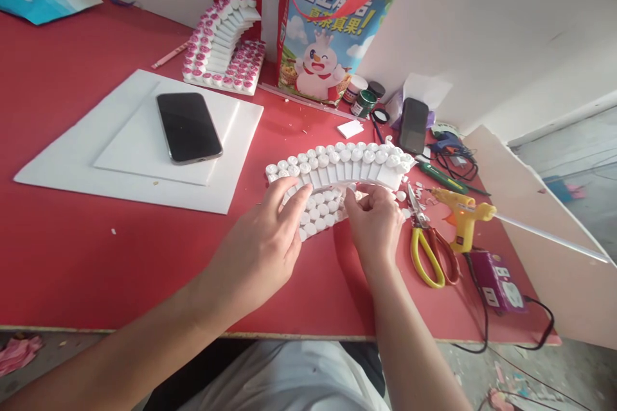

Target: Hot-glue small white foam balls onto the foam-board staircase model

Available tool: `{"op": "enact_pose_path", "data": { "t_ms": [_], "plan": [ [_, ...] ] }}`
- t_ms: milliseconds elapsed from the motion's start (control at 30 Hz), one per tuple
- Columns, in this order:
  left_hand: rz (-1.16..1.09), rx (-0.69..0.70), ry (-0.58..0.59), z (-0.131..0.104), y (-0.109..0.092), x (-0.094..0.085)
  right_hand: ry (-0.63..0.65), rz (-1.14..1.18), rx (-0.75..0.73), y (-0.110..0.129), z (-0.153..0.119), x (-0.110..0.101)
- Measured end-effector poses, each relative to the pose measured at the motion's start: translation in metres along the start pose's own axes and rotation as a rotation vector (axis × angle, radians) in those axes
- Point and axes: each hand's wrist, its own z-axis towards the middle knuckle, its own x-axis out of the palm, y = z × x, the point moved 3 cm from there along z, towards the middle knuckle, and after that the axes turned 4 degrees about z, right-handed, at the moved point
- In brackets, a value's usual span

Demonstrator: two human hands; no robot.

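A white curved staircase model (347, 172), edged with small round white rosettes, lies on the red table. More rosettes (318, 210) cover its flat base in rows. My left hand (263, 237) grips the model's left end, thumb and fingers bent around it. At the front of the model, right of the middle, my right hand (378, 225) is closed in a pinch. Its fingertips are close to the base, and whatever lies between them is hidden. Just right of that hand are loose white bits (418, 191) and scissors (429, 244) with yellow and red handles.
A yellow glue gun (463, 215) with a long glue stick lies at right, near a purple power box (499, 282) with cables. A phone (189, 127) rests on white foam boards (62, 160) at left. Behind stand a pink-topped staircase model (222, 45) and a printed bag (332, 32).
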Motion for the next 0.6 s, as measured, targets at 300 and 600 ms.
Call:
{"op": "enact_pose_path", "data": {
  "t_ms": [300,600],
  "plan": [
    [0.013,0.064,-0.053,0.002,-0.002,0.002,0.004,-0.010,0.048,-0.003,0.006,0.003],
    [0.006,0.058,-0.052,0.002,-0.001,0.006,0.009,-0.010,0.039,-0.006,0.011,0.009]
  ]
}}
